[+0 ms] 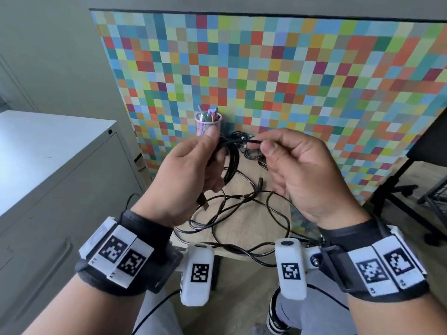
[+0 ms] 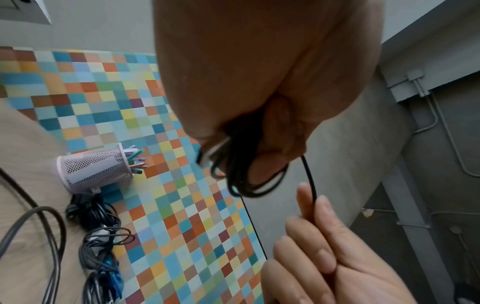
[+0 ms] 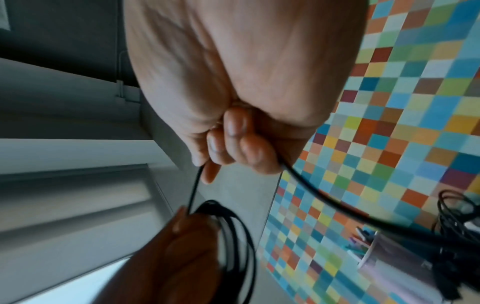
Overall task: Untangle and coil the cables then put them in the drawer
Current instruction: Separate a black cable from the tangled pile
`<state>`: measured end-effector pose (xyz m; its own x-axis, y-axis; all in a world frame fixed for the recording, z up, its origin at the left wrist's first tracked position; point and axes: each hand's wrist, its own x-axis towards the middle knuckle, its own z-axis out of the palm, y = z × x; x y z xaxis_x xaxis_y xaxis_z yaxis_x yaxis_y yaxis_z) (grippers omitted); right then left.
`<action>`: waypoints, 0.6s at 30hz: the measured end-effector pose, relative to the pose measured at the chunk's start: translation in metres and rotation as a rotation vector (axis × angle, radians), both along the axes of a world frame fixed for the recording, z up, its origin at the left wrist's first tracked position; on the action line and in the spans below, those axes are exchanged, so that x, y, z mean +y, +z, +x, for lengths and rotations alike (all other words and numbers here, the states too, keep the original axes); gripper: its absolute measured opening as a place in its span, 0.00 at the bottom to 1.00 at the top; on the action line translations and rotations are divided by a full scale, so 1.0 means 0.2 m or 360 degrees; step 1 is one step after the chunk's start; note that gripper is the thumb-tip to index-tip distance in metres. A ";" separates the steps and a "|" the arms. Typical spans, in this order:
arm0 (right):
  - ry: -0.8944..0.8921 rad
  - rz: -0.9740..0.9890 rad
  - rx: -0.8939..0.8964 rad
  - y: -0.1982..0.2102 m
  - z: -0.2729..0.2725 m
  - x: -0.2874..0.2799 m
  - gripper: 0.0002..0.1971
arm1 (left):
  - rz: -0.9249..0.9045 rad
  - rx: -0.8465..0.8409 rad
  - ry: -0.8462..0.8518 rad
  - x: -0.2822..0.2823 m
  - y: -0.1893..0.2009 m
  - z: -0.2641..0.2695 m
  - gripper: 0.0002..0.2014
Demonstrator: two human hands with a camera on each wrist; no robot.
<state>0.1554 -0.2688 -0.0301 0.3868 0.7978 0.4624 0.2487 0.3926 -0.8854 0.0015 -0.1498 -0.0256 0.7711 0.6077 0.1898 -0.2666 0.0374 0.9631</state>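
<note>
My left hand (image 1: pixel 215 160) grips a small coil of black cable (image 1: pixel 231 165) held above the wooden table (image 1: pixel 251 223). My right hand (image 1: pixel 266 146) pinches a strand of the same cable (image 1: pixel 251 141) just right of the coil. The rest of that cable (image 1: pixel 244 213) lies in loose loops on the table below both hands. In the left wrist view the coil (image 2: pixel 249 185) hangs from my left hand (image 2: pixel 259 144). In the right wrist view my right hand (image 3: pixel 233 148) holds the strand (image 3: pixel 324 195), which runs to the coil (image 3: pixel 233 236).
A pink mesh pen cup (image 1: pixel 208 124) stands behind the hands, with other cable bundles (image 1: pixel 254 155) beside it. A checkered panel (image 1: pixel 290 81) backs the table. A grey drawer cabinet (image 1: pixel 48 177) stands at the left, its front closed. A chair base (image 1: pixel 411 209) is at the right.
</note>
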 end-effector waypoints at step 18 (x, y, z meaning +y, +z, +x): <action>-0.0085 -0.0211 0.0157 -0.03 0.03 0.03 0.09 | -0.0314 -0.0233 -0.0769 -0.02 -0.03 -0.03 0.13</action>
<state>0.1605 -0.2631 -0.0359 0.4687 0.8263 0.3123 0.1755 0.2594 -0.9497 -0.0054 -0.1528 -0.0306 0.9456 0.2256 0.2345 -0.3052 0.3655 0.8793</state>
